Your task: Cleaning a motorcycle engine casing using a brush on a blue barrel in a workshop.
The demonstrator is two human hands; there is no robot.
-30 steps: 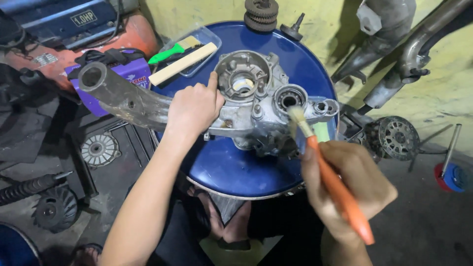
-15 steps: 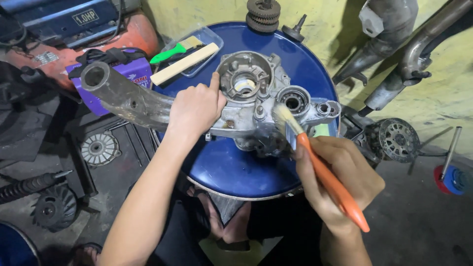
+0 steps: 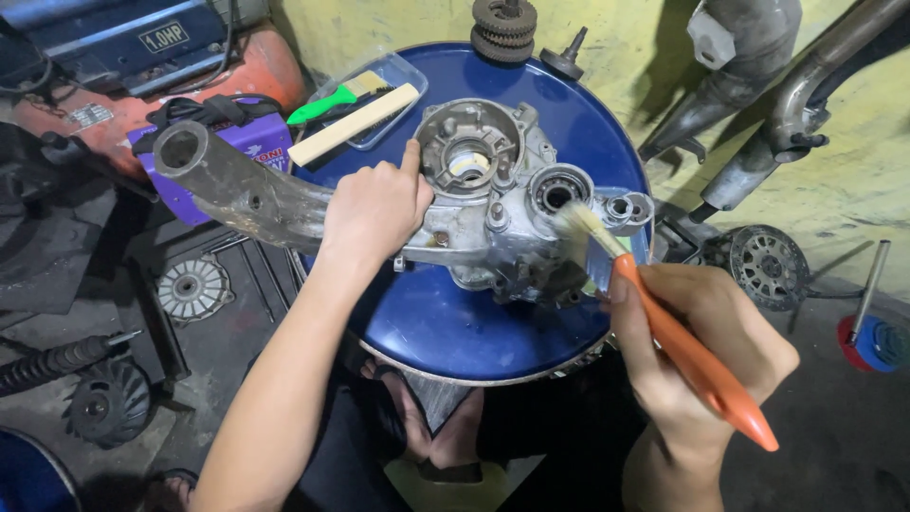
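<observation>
A grey metal engine case [image 3: 493, 204] with a long arm reaching left lies on top of a blue drum [image 3: 445, 322]. My left hand [image 3: 374, 209] rests on the case's left side, the forefinger pointing up beside the round housing. My right hand [image 3: 706, 356] grips an orange-handled paintbrush [image 3: 664, 322]. Its pale bristles touch the case's right side, just below a bearing hole.
A clear tray [image 3: 389, 81] at the drum's back left holds a green-handled brush and a wooden-handled one. Stacked gears [image 3: 503, 28] sit at the back rim. Exhaust pipes [image 3: 758, 104], a round clutch part [image 3: 768, 265] and other parts lie on the floor around.
The brush has shifted a little along the case's right side, from its lower edge up toward the bearing hole. My left hand has stayed on the case.
</observation>
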